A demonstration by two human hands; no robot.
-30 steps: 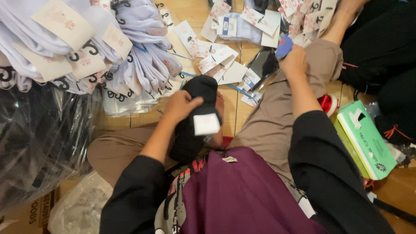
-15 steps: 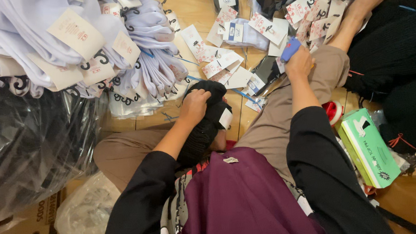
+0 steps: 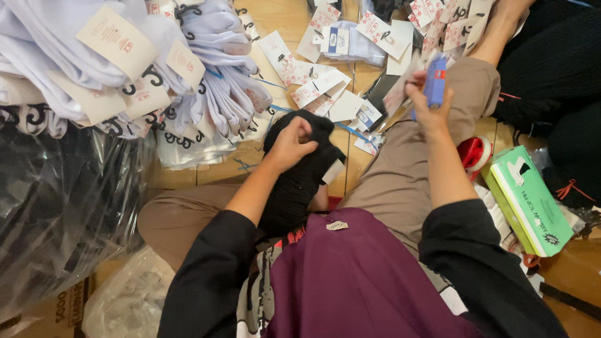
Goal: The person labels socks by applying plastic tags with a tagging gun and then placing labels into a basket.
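Both hands are closed on something. Left hand [image 3: 291,143], at the centre of the frame, is clenched on a bundle of black socks [image 3: 294,183] that lies across the lap and reaches from the fist down toward the purple shirt [image 3: 351,290]; a white card [image 3: 333,171] sticks out at the bundle's right edge. Right hand [image 3: 428,100], up and to the right of centre, grips a small blue tool [image 3: 436,81], held upright over the raised knee in tan trousers [image 3: 397,177]. The two hands are well apart, with the wooden floor [image 3: 285,5] showing between and above them.

Just above the right hand, loose paper tags [image 3: 313,86] lie scattered on the floor in the upper middle of the frame, some with red print and some with blue. More tags [image 3: 443,10] are heaped at the upper right, near a bare forearm [image 3: 508,14] of another person in dark clothes. A heap of white socks [image 3: 48,59] with card labels and black hooks fills the upper left. Below it, at the left edge, lies crumpled clear plastic [image 3: 49,216] over something dark. A cardboard box [image 3: 35,334] sits at the lower left corner. A green box [image 3: 530,201] lies at the right, just beside the right elbow, with a red and white roll [image 3: 474,154] near its upper end.
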